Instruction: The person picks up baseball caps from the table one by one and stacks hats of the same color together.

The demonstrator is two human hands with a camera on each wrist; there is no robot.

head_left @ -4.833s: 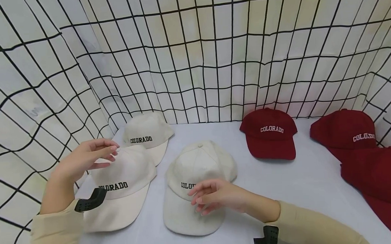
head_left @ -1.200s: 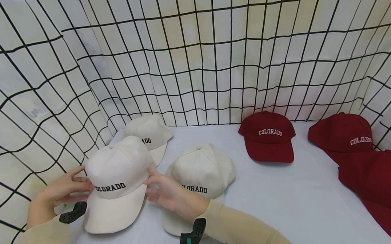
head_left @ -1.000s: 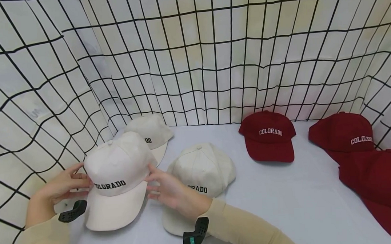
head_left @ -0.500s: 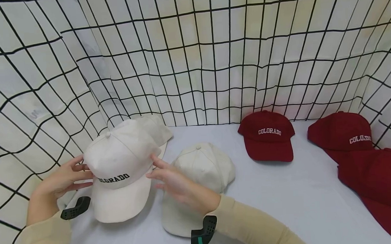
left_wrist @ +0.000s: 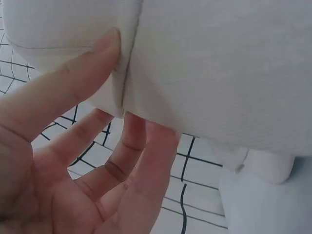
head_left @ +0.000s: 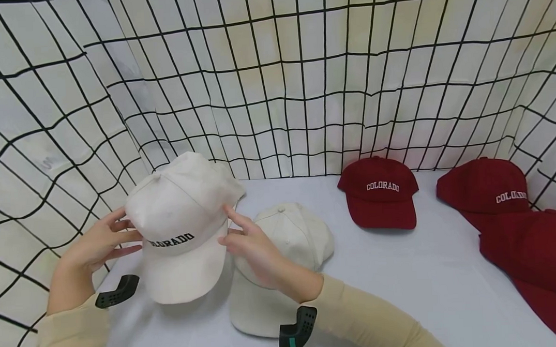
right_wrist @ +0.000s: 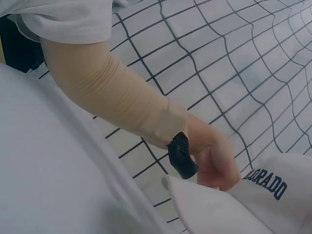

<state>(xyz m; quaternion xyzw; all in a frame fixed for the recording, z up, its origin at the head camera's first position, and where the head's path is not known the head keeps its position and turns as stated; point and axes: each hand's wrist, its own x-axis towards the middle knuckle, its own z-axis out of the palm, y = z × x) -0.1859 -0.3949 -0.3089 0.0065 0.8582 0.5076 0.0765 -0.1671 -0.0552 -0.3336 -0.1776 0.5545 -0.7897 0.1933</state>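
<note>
Both hands hold a cream baseball cap (head_left: 181, 203) lettered COLORADO by its sides, brim facing the person. It is raised, with a shadow on the table under the brim. In the left wrist view, the left hand (head_left: 99, 243) has its thumb (left_wrist: 92, 61) on the cap's outside and its fingers at the lower edge. The right hand (head_left: 255, 247) grips the cap's right side near the brim, its forearm passing over a second cream cap (head_left: 304, 234). Behind the held cap, a third cream cap (head_left: 235, 188) is mostly hidden. The right wrist view shows the left hand and held cap.
At the back right, a dark red cap (head_left: 377, 192) sits on the white-covered table (head_left: 404, 282). Two more red caps (head_left: 485, 185) overlap along the right side. Black grid netting (head_left: 297, 90) over pale sheets walls the back and both sides.
The hands first hovered apart over the caps, then took the left cream cap by its sides. It has since risen and shifted slightly right, covering more of the cap behind it.
</note>
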